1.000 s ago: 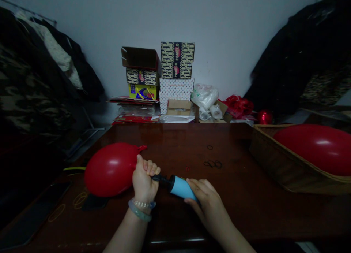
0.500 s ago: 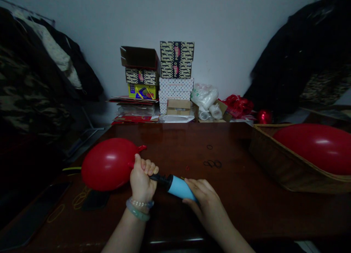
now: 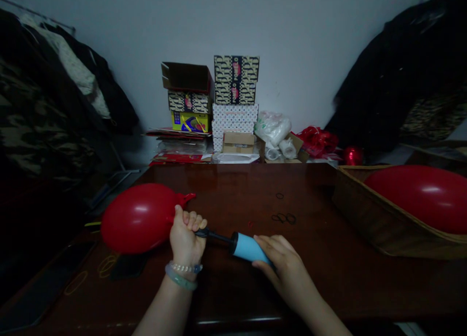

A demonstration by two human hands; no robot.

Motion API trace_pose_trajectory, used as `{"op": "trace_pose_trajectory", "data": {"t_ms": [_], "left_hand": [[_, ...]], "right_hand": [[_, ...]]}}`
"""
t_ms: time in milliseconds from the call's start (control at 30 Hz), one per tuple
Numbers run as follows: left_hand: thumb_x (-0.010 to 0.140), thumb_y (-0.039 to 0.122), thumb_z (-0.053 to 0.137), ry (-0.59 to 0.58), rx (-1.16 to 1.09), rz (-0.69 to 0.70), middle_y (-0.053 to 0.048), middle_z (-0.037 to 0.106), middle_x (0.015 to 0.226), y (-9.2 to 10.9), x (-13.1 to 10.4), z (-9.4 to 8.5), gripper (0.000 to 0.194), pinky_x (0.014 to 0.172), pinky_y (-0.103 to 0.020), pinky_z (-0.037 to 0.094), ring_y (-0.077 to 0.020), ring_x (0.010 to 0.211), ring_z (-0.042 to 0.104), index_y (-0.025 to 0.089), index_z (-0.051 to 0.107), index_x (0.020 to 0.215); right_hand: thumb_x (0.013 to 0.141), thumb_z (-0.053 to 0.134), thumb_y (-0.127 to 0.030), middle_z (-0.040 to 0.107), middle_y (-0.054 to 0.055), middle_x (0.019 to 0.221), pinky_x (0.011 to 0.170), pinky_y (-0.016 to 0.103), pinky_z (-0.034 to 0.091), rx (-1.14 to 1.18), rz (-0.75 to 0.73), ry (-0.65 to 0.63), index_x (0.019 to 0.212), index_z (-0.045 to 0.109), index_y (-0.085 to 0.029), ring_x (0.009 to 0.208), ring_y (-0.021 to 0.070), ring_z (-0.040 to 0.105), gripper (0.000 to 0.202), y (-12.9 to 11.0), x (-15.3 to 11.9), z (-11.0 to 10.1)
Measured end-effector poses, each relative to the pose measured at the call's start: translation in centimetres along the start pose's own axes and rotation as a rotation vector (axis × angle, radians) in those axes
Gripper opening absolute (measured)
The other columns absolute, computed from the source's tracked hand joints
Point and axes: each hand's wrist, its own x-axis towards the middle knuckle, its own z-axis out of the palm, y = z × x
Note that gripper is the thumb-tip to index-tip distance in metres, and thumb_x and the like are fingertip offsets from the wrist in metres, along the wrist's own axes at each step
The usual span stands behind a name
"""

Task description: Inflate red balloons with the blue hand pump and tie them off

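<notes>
My left hand [image 3: 188,236] is closed around the black end of a balloon pump [image 3: 250,247], thumb on top. Against that fist lies an inflated red balloon [image 3: 138,219]; part of it runs into my fingers, which hide where it meets the pump. Another red tip of it sticks out to the right above my thumb. My right hand [image 3: 284,265] wraps the pump's light blue barrel. A thin black rod shows between barrel and fist. All this is held over the dark brown table [image 3: 233,190].
Several black bands [image 3: 283,218] and a small red scrap [image 3: 250,224] lie beyond my hands. Yellow rubber bands [image 3: 106,266] and a dark phone-like slab [image 3: 47,282] are at left. A wicker basket [image 3: 365,214] holding a large red balloon [image 3: 423,195] stands right. Boxes [image 3: 235,117] line the wall.
My right hand has moved right with the blue barrel, baring more of the black rod. My left hand has shifted slightly left. The balloon looks a little larger, spreading leftward.
</notes>
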Motion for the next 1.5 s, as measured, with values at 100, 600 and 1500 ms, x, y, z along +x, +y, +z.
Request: {"op": "trace_pose_trajectory", "data": {"t_ms": [100, 600, 1500], "left_hand": [[0.084, 0.032, 0.059, -0.010, 0.003, -0.016, 0.008, 0.025, 0.043, -0.5, -0.5, 0.2, 0.045, 0.037, -0.019, 0.024, -0.0044, 0.035, 0.024, 0.018, 0.026, 0.056], [0.085, 0.035, 0.058, -0.021, 0.051, 0.024, 0.008, 0.025, 0.042, -0.1, -0.7, 0.7, 0.047, 0.037, -0.019, 0.024, -0.0046, 0.035, 0.023, 0.018, 0.026, 0.054], [0.084, 0.040, 0.058, -0.036, 0.063, -0.040, 0.008, 0.024, 0.042, -1.5, -1.4, 0.3, 0.049, 0.037, -0.020, 0.025, -0.0047, 0.035, 0.023, 0.018, 0.027, 0.054]], "right_hand": [[0.087, 0.058, -0.030, 0.063, 0.010, 0.117, 0.089, 0.043, 0.050, -0.029, -0.031, 0.026, 0.128, 0.053, -0.022, 0.103, 0.0242, 0.057, 0.042, -0.3, 0.0, 0.2], [0.088, 0.058, -0.030, 0.062, 0.011, 0.118, 0.090, 0.042, 0.050, 0.022, -0.027, -0.012, 0.129, 0.050, -0.021, 0.104, 0.0245, 0.056, 0.043, -0.4, 0.4, 0.4], [0.085, 0.061, -0.027, 0.063, 0.010, 0.117, 0.087, 0.040, 0.051, -0.026, 0.015, 0.032, 0.129, 0.051, -0.020, 0.100, 0.0238, 0.057, 0.045, -1.9, 0.1, 1.6]]}}
